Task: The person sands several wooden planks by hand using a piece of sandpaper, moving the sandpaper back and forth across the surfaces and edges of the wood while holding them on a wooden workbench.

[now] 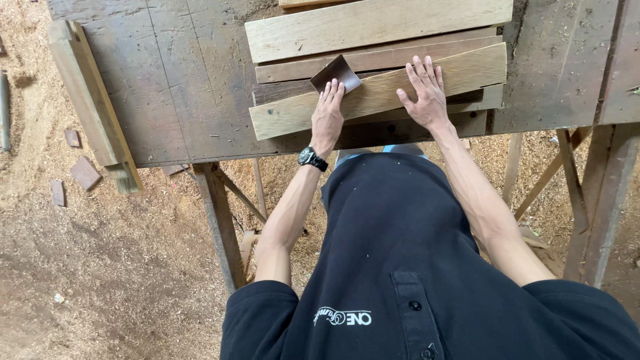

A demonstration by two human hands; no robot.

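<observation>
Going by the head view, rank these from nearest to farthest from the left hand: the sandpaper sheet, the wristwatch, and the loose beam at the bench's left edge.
From the left hand:
1. Sandpaper sheet, under its fingertips on the top plank.
2. Wristwatch, on that arm's wrist.
3. Loose beam, far out at the bench's left edge.

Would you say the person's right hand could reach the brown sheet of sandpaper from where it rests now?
Probably yes. The right hand lies flat on the same angled plank as the sandpaper, with bare wood between them. But the left hand already presses its fingertips on the sheet, so that grip would need to give way.
</observation>
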